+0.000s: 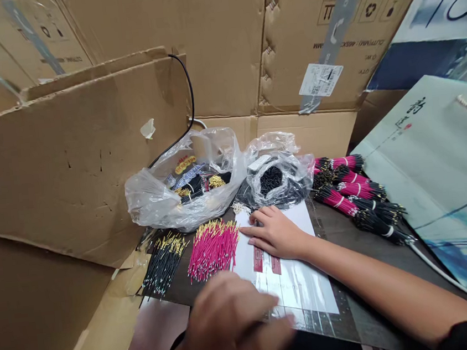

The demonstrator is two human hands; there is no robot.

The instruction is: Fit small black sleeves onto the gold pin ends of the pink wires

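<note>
My right hand rests on a white sheet of paper under clear film, fingers stretched out and slightly apart. Its fingertips reach the right edge of a pile of pink wires with gold-coloured tips; no held thing shows. Smeared by motion, my left hand hangs in front of the table's near edge, below the pink pile. Its fingers look bent, but whether they hold anything is unclear. Left of the pink pile lies a pile of black wires with gold-coloured ends.
Behind the piles stand an open plastic bag with wire bundles and another plastic bag of black pieces. Tied pink and black bundles lie at right, beside a pale printed bag. Cardboard walls the back and left.
</note>
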